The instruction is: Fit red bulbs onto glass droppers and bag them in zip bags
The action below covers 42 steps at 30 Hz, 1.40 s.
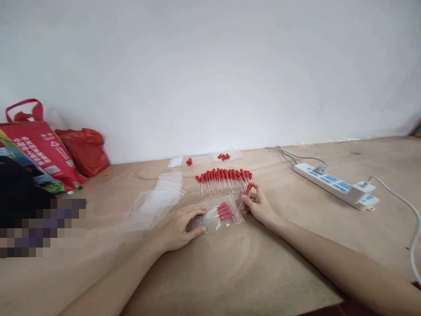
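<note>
Thumb and fingers of your right hand (261, 209) pinch a dropper (248, 189) at the wood table (263, 272), its red bulb tilted up to the far side and its glass slanting down toward the near left. The grip sits at the bulb end, just beyond the right edge of a clear bag (210, 225); whether the glass touches the bag, you cannot tell from this angle. Your left hand (184, 223) rests on the bag's left end, thumb and fingers spread apart. Inside the bag, several droppers (226, 211) lie with bulbs to the right, between your two hands. Just past your right fingertips, a row of droppers (225, 174) stretches to the left, bulbs on the far side. Spare bags (164, 193) lie fanned at left, loose bulbs (224, 156) sit near the wall (210, 74), and a power strip (329, 179) stands at right.
</note>
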Available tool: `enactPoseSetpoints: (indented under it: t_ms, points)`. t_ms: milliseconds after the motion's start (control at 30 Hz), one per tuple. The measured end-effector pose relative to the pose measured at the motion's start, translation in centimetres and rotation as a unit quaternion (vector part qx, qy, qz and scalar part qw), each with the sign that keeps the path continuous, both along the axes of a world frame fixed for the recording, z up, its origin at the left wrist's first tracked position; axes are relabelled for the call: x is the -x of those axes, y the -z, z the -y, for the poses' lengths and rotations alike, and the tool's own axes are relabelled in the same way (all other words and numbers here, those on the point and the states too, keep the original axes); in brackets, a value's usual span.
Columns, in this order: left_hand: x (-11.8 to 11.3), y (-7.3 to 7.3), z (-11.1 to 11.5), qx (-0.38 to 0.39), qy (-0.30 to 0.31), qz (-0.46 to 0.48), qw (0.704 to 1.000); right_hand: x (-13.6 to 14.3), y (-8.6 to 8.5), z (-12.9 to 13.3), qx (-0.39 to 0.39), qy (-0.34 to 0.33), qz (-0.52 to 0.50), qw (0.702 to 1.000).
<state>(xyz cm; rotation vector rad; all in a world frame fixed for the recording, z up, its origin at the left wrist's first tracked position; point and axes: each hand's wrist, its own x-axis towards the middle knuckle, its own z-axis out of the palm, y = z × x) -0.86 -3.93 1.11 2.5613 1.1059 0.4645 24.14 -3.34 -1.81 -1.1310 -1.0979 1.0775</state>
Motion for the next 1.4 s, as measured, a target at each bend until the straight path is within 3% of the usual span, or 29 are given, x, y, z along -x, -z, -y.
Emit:
enactPoseSetpoints:
  t_ms: [133,333,567,667,800,1033,1233,1400]
  points:
    - [0.0,0.0,0.0,-0.003,-0.001,0.000,1.000,0.4,0.0,0.4,0.022,-0.015,-0.032,0.999]
    - [-0.1,-0.1,0.2,-0.011,-0.007,-0.006,1.000,0.2,-0.3,0.2,0.028,0.042,-0.107,0.993]
    - [-0.1,-0.2,0.3,-0.020,-0.018,-0.006,1.000,0.1,-0.9,0.3,0.115,0.017,-0.153,0.981]
    - [-0.2,-0.2,0.2,-0.019,-0.017,-0.008,1.000,0.1,-0.9,0.5,0.118,-0.036,-0.111,0.986]
    - [-0.1,-0.1,0.2,-0.016,-0.017,-0.008,1.000,-0.1,-0.6,0.6,0.092,-0.089,0.031,0.991]
    - [-0.1,-0.2,0.2,-0.010,-0.018,-0.013,1.000,-0.8,-0.2,0.2,-0.014,-0.255,0.175,0.951]
    - [-0.1,-0.1,0.0,-0.008,-0.010,-0.006,1.000,-0.7,0.4,-0.3,-0.001,-0.246,0.179,0.953]
    - [0.1,0.1,-0.1,-0.002,-0.008,-0.008,1.000,-0.7,-0.1,-0.7,0.081,-0.187,0.126,0.971]
